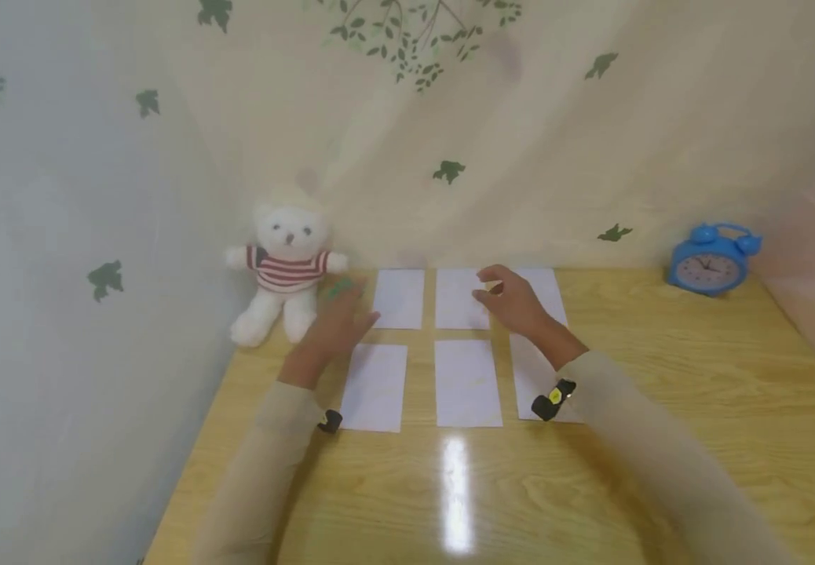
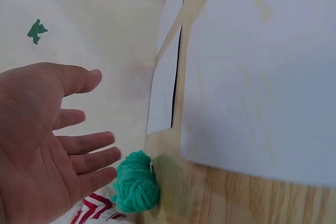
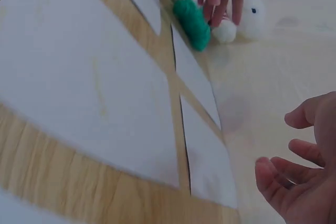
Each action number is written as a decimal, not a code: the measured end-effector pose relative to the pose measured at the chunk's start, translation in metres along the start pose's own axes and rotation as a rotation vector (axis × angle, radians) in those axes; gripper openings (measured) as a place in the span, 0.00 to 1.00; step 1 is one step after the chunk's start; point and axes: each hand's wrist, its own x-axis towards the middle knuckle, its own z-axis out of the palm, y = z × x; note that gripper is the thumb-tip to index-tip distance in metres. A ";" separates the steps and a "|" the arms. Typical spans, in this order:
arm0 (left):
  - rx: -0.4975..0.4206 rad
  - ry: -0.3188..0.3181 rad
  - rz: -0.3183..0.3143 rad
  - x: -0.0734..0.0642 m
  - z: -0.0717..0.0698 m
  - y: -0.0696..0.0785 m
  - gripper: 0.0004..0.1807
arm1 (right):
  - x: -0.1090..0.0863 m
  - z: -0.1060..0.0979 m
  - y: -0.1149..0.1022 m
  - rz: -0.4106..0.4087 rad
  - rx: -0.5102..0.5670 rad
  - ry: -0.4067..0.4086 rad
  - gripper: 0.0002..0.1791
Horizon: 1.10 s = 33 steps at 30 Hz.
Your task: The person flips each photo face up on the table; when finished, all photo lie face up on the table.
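My left hand (image 1: 337, 326) hovers beside a ball of green yarn (image 2: 136, 182) with its fingers spread and nothing in its grasp. In the head view that hand hides most of the yarn. Just behind it sits a white teddy bear (image 1: 287, 267) in a red-striped sweater. Over the back row of white paper sheets (image 1: 458, 302) my right hand (image 1: 517, 302) is raised, its fingers bent loosely and holding nothing. It covers part of the middle and right back sheets. In the right wrist view, the yarn (image 3: 191, 23) lies beyond the sheets, near the bear.
Several white sheets lie in two rows on the wooden table (image 1: 379, 494), with narrow gaps between them. A blue alarm clock (image 1: 707, 263) stands at the back right. Behind the table hangs a pale curtain (image 1: 379, 173) with green leaf prints.
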 end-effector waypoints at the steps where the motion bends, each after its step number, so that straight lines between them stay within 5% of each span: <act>1: -0.022 -0.009 -0.017 0.002 0.002 0.000 0.41 | 0.006 0.006 -0.006 0.027 0.074 -0.028 0.27; 6: -0.013 -0.066 -0.025 0.012 0.012 -0.002 0.39 | 0.033 0.031 -0.028 0.224 0.502 -0.173 0.29; 9: 0.017 -0.107 0.003 0.015 0.014 0.001 0.33 | 0.045 0.043 -0.035 0.308 0.644 -0.220 0.28; 20: 0.008 -0.143 0.028 0.022 0.026 -0.002 0.12 | 0.075 0.061 -0.039 0.363 0.688 -0.246 0.24; 33: 0.203 -0.184 0.145 0.016 0.018 -0.006 0.13 | 0.105 0.082 -0.044 0.397 0.760 -0.194 0.09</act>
